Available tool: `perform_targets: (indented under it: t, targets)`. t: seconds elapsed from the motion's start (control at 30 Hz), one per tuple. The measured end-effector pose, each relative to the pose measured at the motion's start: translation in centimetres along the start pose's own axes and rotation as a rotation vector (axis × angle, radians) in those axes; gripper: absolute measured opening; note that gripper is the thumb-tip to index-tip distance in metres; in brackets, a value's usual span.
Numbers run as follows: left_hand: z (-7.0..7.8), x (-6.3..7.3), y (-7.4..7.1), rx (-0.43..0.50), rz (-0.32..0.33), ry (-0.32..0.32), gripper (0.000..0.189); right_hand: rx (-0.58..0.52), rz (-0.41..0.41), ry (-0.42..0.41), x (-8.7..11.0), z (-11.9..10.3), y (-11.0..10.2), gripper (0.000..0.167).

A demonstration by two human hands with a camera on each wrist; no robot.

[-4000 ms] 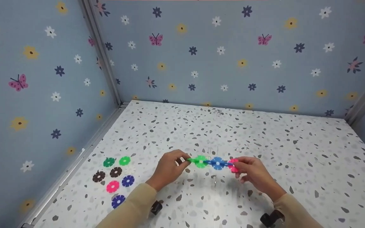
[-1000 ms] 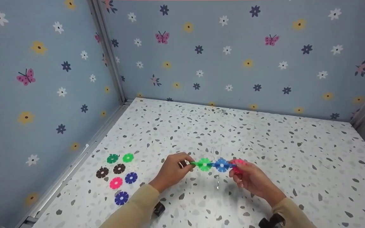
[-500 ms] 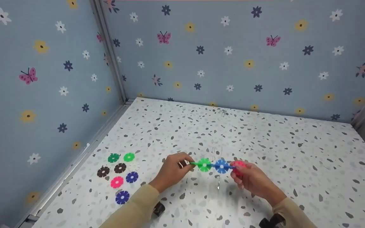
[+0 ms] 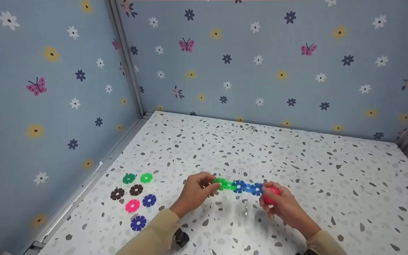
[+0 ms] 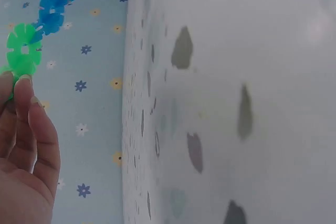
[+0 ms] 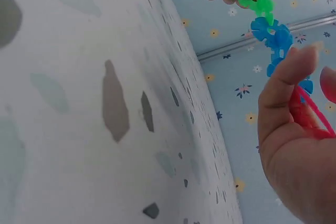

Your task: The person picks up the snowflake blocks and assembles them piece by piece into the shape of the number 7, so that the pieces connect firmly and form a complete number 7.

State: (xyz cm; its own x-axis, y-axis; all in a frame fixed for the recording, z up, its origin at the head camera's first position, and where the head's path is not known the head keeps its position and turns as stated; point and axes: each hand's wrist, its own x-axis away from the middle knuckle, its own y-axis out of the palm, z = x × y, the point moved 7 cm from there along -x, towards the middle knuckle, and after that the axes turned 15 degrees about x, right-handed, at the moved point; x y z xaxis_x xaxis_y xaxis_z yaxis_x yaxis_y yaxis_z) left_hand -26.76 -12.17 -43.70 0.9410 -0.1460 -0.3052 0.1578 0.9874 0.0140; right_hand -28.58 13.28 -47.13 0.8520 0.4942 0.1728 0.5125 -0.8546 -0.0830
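A chain of interlocking plastic flower discs point(image 4: 239, 186) is stretched above the table between my two hands. It runs from green on the left through blue to pink on the right. My left hand point(image 4: 196, 193) pinches the green disc point(image 4: 221, 183) at the left end between thumb and fingers. At the other end, my right hand point(image 4: 284, 204) grips the pink disc point(image 4: 270, 195), partly covered by the thumb. In the left wrist view, fingertips hold the lower edge of a green disc point(image 5: 24, 51). The right wrist view shows blue discs point(image 6: 275, 36) leading to the pink one.
Loose flower discs lie at the left of the speckled table point(image 4: 313, 170): dark green point(image 4: 129, 178), light green point(image 4: 146, 177), brown point(image 4: 117, 193), pink point(image 4: 132, 205) and purple point(image 4: 138, 223) among them. Flower-patterned panels point(image 4: 260, 71) stand behind and at the sides.
The chain has turned about its length, so discs seen edge-on before now show their faces. Both hands keep hold of its ends. The head view has shifted slightly.
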Motion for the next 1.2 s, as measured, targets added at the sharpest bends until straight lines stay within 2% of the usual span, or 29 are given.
perform_targets:
  t: [0.13, 0.27, 0.43, 0.53, 0.63, 0.77, 0.83, 1.03, 1.13, 1.2]
  targets:
    - [-0.4, 0.1, -0.2, 0.15, 0.066, -0.115, 0.014, 0.099, 0.022, -0.013, -0.2, -0.1, 0.3, 0.035]
    - [-0.7, 0.0, 0.0, 0.208, 0.084, -0.185, 0.017, 0.131, 0.018, -0.054, -0.2, -0.6, 0.5, 0.037]
    - [-0.7, -0.3, 0.2, 0.253, 0.095, -0.198, 0.02, 0.094, -0.012, -0.133, -0.2, -1.5, 1.0, 0.034]
    - [-0.6, -0.3, 0.1, 0.285, 0.116, -0.2, 0.021, 0.096, -0.008, -0.129, -0.2, -1.7, 1.4, 0.032]
    - [-0.5, -0.3, 0.6, 0.341, 0.11, -0.21, 0.028, 0.112, 0.037, -0.123, -0.2, -1.8, 1.6, 0.033]
    - [-0.6, -0.1, 2.7, 0.409, 0.046, -0.23, 0.045, 0.087, 0.143, -0.16, -0.4, -2.7, 1.8, 0.031]
    - [-0.8, 0.1, 4.1, 0.413, 0.018, -0.254, 0.047, 0.089, 0.219, -0.192, -0.5, -3.4, 1.8, 0.029]
    - [-1.6, 0.3, 8.2, 0.311, -0.004, -0.359, 0.026, 0.209, 0.471, -0.248, -0.5, -4.8, 2.2, 0.024]
    - [-1.6, 0.1, 9.7, 0.313, -0.002, -0.38, 0.022, 0.232, 0.521, -0.246, -0.5, -4.8, 2.7, 0.024]
    - [-1.5, -0.2, 10.3, 0.328, -0.001, -0.364, 0.02, 0.237, 0.54, -0.242, -0.7, -4.8, 3.0, 0.024]
